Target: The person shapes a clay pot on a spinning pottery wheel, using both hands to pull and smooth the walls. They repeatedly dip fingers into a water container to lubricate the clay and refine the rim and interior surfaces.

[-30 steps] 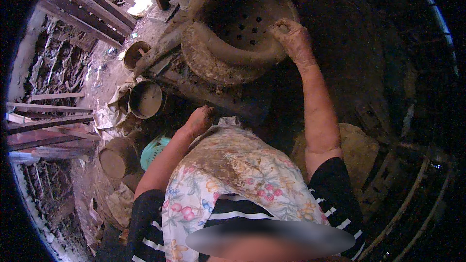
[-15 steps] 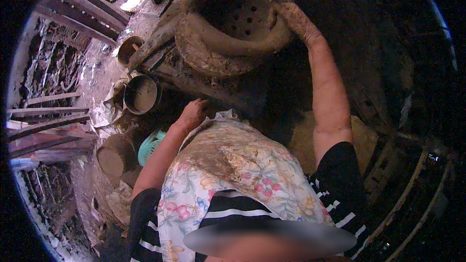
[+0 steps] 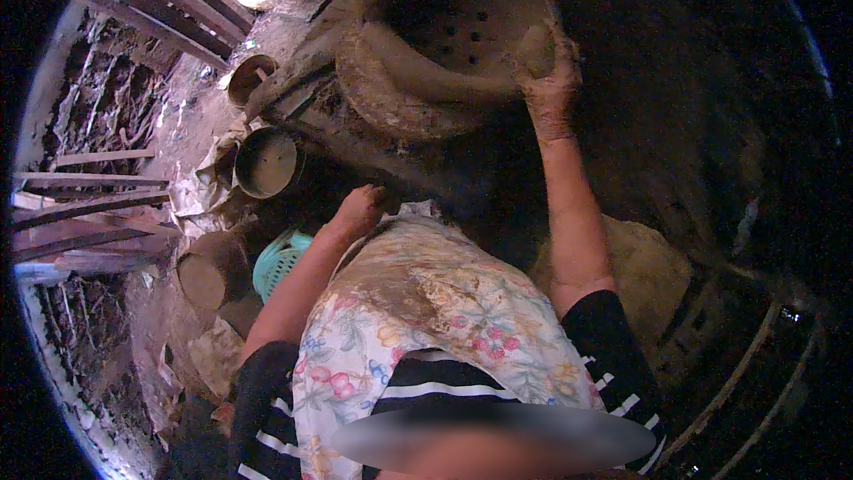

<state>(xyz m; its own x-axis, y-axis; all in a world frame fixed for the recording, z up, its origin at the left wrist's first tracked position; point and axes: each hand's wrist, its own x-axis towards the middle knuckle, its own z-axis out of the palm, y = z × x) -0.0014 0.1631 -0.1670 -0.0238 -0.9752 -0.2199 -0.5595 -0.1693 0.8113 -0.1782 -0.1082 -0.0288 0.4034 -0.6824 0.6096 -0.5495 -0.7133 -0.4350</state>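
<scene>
"Brown pot (image 3: 426, 78): how far along?"

"Largely formed, I'd judge: base holes (image 3: 475, 36) are open; the rough near side may be left."

"Where, and the hands?"

"Far centre. Right hand (image 3: 553, 80) cups its right rim, grip too blurred to tell; left hand (image 3: 360, 210) is beside the apron (image 3: 426, 271), closure unclear."

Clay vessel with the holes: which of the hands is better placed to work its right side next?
Right, I'd judge: the right hand is at the right side of the clay vessel, while the left hand is down by the floral apron, apart from it.
</scene>
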